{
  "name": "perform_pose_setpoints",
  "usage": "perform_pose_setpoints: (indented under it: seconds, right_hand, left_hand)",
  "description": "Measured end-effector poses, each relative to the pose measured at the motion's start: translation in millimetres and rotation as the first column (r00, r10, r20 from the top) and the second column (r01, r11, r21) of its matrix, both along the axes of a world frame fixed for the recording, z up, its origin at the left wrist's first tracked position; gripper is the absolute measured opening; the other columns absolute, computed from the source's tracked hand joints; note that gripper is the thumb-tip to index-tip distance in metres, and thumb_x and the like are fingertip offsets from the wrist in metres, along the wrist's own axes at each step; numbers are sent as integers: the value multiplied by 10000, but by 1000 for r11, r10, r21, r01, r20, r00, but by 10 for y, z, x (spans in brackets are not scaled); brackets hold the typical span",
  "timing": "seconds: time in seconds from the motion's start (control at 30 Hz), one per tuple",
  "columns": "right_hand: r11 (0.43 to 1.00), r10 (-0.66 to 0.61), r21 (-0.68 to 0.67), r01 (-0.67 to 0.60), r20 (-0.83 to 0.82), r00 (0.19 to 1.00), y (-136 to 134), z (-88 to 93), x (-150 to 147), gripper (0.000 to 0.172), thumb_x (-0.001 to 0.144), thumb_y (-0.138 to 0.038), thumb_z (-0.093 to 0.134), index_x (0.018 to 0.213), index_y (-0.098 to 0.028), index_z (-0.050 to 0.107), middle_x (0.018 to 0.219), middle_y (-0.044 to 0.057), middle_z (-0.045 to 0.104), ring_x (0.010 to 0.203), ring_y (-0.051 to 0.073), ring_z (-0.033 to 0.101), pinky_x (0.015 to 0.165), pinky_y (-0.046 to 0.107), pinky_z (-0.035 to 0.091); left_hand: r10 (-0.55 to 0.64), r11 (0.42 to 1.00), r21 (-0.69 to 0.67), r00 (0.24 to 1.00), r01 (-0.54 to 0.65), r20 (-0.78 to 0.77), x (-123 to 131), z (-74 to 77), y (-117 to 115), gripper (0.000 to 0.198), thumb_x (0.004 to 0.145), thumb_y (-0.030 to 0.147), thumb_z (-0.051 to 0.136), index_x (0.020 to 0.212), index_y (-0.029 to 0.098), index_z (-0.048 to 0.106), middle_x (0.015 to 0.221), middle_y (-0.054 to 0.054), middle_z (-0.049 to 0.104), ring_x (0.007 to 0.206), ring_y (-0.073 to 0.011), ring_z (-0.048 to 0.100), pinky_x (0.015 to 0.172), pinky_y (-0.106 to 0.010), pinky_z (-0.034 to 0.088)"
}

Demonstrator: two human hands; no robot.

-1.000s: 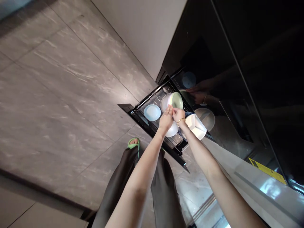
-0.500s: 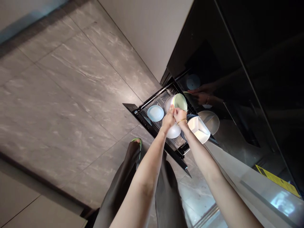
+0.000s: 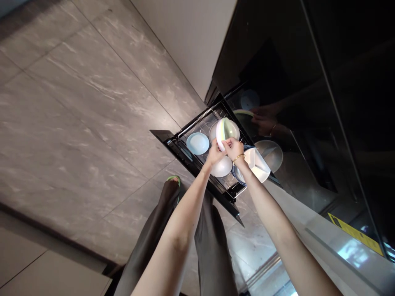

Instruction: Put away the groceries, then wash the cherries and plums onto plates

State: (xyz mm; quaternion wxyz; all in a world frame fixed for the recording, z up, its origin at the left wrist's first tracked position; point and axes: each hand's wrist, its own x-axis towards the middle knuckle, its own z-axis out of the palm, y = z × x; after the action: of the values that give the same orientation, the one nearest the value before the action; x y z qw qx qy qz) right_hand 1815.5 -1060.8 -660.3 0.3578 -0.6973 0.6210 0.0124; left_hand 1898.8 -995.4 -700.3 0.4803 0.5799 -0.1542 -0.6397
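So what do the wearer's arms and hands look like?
Bare arms, no sleeves in view. Left hand ungloved. Right hand ungloved too, with a thin gold-coloured bangle at the wrist. No cables visible.

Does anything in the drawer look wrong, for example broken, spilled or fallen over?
Nothing stands out; I see no spill or breakage in the pull-out drawer. The pastel dishes are tilted, but the left hand and right hand hold them.

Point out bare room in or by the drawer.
Bare rack shows between the blue bowl, the pale bowl and the image's upper-left rim of the drawer. Open floor lies left of it. Crowded: around the left hand and right hand, among pastel dishware, white bowl and divided dish.
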Motion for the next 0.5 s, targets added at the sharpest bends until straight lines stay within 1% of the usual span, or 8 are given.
perform_pose_setpoints:
  seconds: [0.07, 0.13, 0.23, 0.3, 0.37, 0.43, 0.47, 0.5]
  right_hand:
    - [1000, 3, -1, -3, -15, 1000, -27, 32, -43, 244, 869, -407, 559, 794, -183, 623, 792, 43, 716, 746, 163, 665, 726, 244, 478]
    - [1000, 7, -6, -7, 12, 1000, -45, 62, -89, 276, 869, -434, 553, 773, -182, 608, 762, 42, 705, 722, 161, 650, 708, 243, 470]
    - [999, 7, -38, -5, 58, 998, -39, 120, -148, 311, 883, -456, 516, 759, -180, 592, 741, 40, 688, 696, 159, 627, 689, 245, 469]
    - [997, 25, -70, -22, 49, 998, -28, 177, -166, 299, 904, -438, 475, 837, -177, 604, 811, 54, 694, 718, 165, 626, 706, 254, 477]
    - [993, 73, -98, -71, 15, 997, -33, 253, -152, 289, 913, -373, 456, 1059, -162, 589, 985, 87, 690, 787, 177, 638, 737, 261, 483]
    - [982, 149, -114, -152, -28, 988, -54, 354, -94, 413, 908, -280, 435, 1299, -150, 466, 1151, 116, 644, 892, 194, 642, 773, 267, 484]
    - [973, 192, -123, -197, -48, 980, -64, 416, -51, 465, 903, -239, 418, 1360, -153, 411, 1203, 120, 621, 947, 203, 636, 793, 270, 483]
    - [962, 232, -130, -239, -70, 970, -67, 489, -1, 489, 898, -208, 399, 1385, -163, 392, 1231, 117, 606, 996, 212, 626, 811, 275, 483]
  left_hand:
    - [4, 999, -52, 995, -10, -98, 39, 33, 7, 790, 697, 309, 771, 1363, 143, 378, 1293, -177, 587, 1132, -247, 601, 960, -360, 488]
    - [5, 997, -70, 984, -18, -177, 82, 60, 27, 758, 732, 358, 739, 1370, 148, 388, 1272, -173, 605, 1119, -254, 610, 945, -380, 501]
    - [18, 997, -74, 976, -35, -217, 141, 56, 72, 732, 749, 395, 716, 1369, 146, 417, 1239, -155, 631, 1087, -255, 626, 932, -383, 510]
    - [18, 999, -29, 977, -25, -211, 178, 26, 99, 708, 774, 402, 686, 1372, 132, 421, 1176, -146, 665, 1018, -242, 655, 908, -373, 521]
    - [32, 996, 87, 990, -20, -140, 209, -6, 104, 698, 812, 392, 641, 1397, 118, 375, 1130, -148, 682, 944, -230, 678, 861, -363, 537]
    - [17, 972, 235, 999, -27, 46, 231, -22, 72, 690, 811, 376, 644, 1383, 111, 365, 1114, -157, 682, 936, -237, 682, 838, -357, 536]
    - [-21, 952, 304, 987, -29, 161, 240, -23, 40, 674, 794, 381, 663, 1349, 110, 394, 1101, -161, 684, 954, -250, 679, 844, -359, 528]
    - [-75, 929, 369, 961, -29, 266, 249, -22, -2, 645, 776, 397, 683, 1299, 110, 437, 1080, -165, 689, 977, -267, 672, 857, -365, 516]
